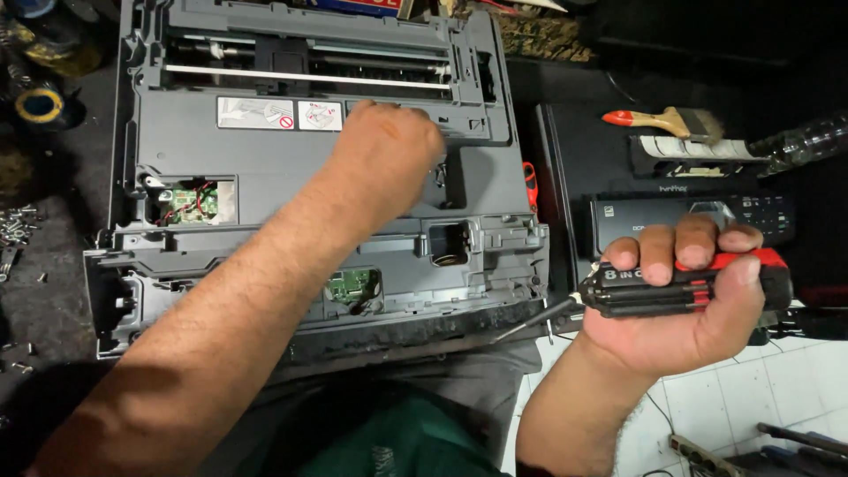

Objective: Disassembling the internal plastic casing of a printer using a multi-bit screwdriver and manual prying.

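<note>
An opened grey printer chassis [265, 159] lies in front of me with its cover off, showing a metal rail, rollers and two small green circuit boards [193, 202]. My left hand [389, 146] reaches across it and rests with curled fingers on the inner grey frame near the right side; I cannot tell whether it grips a part. My right hand [685, 296] hovers right of the printer, closed around a black and red multi-bit screwdriver [680, 284] whose thin shaft points left toward the printer's front corner.
A paintbrush with a red handle [667, 121] and a clear plastic bottle [799, 141] lie on a black printer cover [618, 168] at the right. Loose screws [18, 225] and tape rolls [40, 104] sit at the left. White tiled floor [751, 397] shows below right.
</note>
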